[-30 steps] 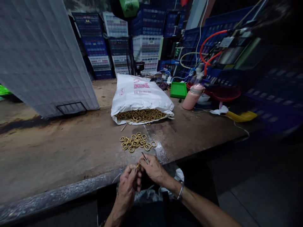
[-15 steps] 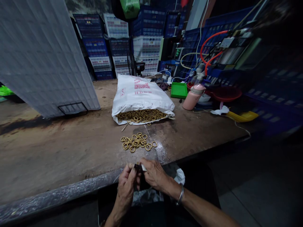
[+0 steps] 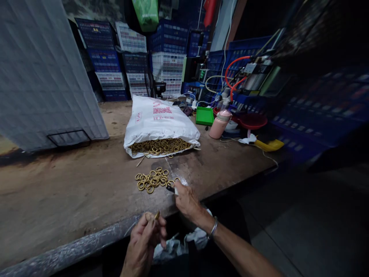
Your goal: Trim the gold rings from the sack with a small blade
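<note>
Between thumb and fingers of my left hand (image 3: pixel 145 234), just past the table's front edge, a brass-coloured ring (image 3: pixel 157 215) is pinched, seen nearly edge-on. My right hand (image 3: pixel 188 202) is over the table edge, closed on a small tool with a black end (image 3: pixel 170 189) and a white part at the fingers; its exact kind cannot be made out. The black end lies at the right side of a loose pile of rings (image 3: pixel 154 180). Behind the pile, a white woven sack (image 3: pixel 161 125) lies with its mouth towards me, full of the same rings.
A grey corrugated panel (image 3: pixel 52 77) stands at the left. Right of the sack are a green tray (image 3: pixel 204 116), a pink bottle (image 3: pixel 220 125), a red bowl (image 3: pixel 253 120) and a yellow scoop (image 3: pixel 269 145). Stacked crates (image 3: pixel 168 63) line the back. Air-hose equipment (image 3: pixel 255 79) stands behind right.
My hands have parted: the right has moved forward with the tool to the ring pile, while the left has drawn back slightly, holding a ring. The view has shifted to the right.
</note>
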Motion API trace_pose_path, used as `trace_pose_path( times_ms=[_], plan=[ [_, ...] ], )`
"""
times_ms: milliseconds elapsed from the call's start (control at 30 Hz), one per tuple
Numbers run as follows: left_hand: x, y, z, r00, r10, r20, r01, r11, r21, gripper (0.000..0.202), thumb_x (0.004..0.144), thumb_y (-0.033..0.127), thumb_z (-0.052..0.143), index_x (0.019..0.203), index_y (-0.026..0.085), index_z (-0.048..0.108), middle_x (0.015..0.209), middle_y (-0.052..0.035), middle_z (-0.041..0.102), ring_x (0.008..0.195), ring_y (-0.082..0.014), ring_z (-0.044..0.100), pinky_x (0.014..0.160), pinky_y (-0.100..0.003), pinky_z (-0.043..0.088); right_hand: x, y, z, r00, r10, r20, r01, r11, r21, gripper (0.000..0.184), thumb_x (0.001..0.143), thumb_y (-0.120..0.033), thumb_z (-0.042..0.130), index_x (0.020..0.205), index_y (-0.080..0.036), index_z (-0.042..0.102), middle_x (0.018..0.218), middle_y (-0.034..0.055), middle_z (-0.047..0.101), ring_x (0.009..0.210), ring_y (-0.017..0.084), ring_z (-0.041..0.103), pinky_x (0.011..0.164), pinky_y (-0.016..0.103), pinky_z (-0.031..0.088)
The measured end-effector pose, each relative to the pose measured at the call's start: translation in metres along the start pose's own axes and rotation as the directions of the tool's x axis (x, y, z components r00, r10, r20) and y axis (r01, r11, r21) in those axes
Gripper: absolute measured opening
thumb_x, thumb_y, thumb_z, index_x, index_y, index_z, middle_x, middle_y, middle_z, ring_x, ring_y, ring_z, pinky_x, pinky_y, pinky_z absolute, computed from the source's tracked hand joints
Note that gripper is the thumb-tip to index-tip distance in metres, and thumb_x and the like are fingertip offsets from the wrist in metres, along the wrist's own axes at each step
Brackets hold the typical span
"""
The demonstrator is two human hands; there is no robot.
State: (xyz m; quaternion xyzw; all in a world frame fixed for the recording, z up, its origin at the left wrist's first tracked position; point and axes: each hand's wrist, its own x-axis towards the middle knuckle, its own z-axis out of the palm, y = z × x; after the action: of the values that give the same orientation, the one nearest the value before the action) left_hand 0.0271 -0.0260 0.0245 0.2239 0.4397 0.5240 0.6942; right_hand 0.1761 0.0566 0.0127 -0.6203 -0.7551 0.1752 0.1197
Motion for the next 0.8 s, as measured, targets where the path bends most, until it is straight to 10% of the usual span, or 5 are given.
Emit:
trace_pose_path(
  times_ms=[467,800],
  plan=[
    [0.021,-0.006,-0.018,0.977,-0.204,-0.053,0.181,0.942,-0.284,0.02,0.059,0.024,0.071,0.071,0.012,0.062,0.073,-0.0052,0.063,0.062,-0.0135,0.057,0.048,-0.022,0.044,0.034,0.029,0.002,0.979,0.181,-0.096,-0.191,0.976,-0.105,0.014,0.079,-0.026,0.045,0.09,-0.02,0.051,0.092,0.0059,0.06,0.079,0.017,0.056,0.06,0.025,0.028],
    [0.033,-0.009,-0.001,0.998,-0.003,-0.062,0.007,0.997,0.071,0.033,0.065,0.039,0.065,0.086,0.017,0.051,0.058,0.0042,0.052,0.046,-0.0079,0.046,0.035,-0.015,0.031,0.011,0.021,0.004,0.992,-0.018,-0.126,0.038,0.986,0.16,0.018,0.071,-0.011,0.044,0.087,-0.019,0.048,0.073,0.0007,0.057,0.065,0.013,0.051,0.057,0.021,0.029]
  ],
)
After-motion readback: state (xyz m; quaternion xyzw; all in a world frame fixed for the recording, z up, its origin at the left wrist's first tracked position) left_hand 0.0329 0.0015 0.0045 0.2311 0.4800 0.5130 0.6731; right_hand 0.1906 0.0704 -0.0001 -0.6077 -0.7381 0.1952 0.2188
